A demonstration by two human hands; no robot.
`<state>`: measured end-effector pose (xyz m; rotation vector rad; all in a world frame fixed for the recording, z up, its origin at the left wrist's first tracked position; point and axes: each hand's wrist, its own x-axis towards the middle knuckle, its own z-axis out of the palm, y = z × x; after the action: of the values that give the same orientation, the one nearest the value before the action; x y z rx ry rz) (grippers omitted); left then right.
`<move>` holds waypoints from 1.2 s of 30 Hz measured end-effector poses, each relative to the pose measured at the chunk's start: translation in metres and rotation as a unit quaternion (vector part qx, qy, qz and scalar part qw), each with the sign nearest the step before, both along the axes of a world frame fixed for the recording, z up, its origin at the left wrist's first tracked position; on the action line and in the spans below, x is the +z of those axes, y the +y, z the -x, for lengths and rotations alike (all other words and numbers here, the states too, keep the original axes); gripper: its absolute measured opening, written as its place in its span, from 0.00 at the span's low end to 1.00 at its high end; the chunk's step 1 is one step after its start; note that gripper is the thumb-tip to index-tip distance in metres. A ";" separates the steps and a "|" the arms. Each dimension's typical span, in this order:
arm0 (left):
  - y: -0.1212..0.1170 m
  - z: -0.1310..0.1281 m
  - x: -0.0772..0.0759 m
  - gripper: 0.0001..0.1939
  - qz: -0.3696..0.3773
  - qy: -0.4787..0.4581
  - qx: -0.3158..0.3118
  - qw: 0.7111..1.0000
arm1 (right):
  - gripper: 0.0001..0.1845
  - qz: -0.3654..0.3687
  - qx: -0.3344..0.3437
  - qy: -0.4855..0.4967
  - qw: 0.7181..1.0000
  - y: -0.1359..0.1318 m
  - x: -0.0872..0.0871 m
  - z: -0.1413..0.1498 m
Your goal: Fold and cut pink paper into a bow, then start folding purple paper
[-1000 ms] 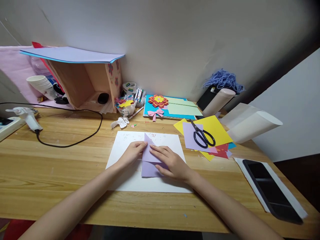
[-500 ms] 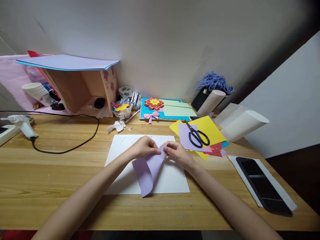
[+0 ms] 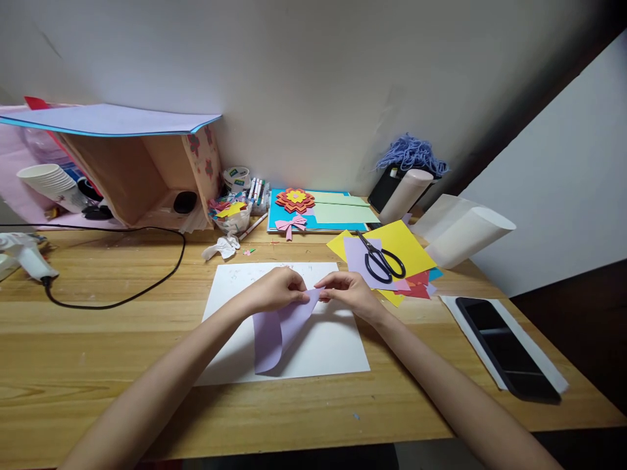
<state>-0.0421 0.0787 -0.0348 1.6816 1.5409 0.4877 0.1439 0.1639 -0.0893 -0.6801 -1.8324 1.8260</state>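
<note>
A sheet of purple paper [image 3: 289,326] is bent over on itself, its curled lower end hanging above a white sheet [image 3: 333,352] on the table. My left hand [image 3: 279,289] pinches the upper part of the purple paper between thumb and fingers. At the paper's pointed top right corner, my right hand [image 3: 350,292] has closed its thumb and fingers on the edge. To the right of my hands, black-handled scissors [image 3: 379,261] lie on yellow paper [image 3: 404,245] and a smaller purple piece.
A glue gun [image 3: 29,258] with a black cord lies at the left, before an open box [image 3: 122,176]. A layered paper flower [image 3: 294,200] and pink bow [image 3: 291,225] rest at the back. A phone [image 3: 507,349] and rolled white paper [image 3: 473,236] are at the right.
The view has turned slightly right, so the table's things sit further left. The purple paper's lower end has swung a little left and up. Both hands still hold the paper.
</note>
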 end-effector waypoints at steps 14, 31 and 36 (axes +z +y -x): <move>0.000 -0.009 -0.005 0.15 -0.037 0.005 0.052 0.998 | 0.13 -0.050 -0.036 -0.022 0.998 -0.002 0.002 0.001; 0.001 -0.013 -0.007 0.10 -0.062 0.029 0.063 0.996 | 0.13 -0.027 -0.088 0.010 0.996 -0.003 0.004 0.002; 0.001 -0.013 -0.007 0.11 -0.062 0.026 0.061 0.996 | 0.13 -0.002 -0.028 -0.031 0.999 -0.006 0.005 0.003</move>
<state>-0.0286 0.0794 -0.0414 1.7131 1.6884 0.6193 0.1410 0.1575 -0.0846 -0.7875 -1.8358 1.7834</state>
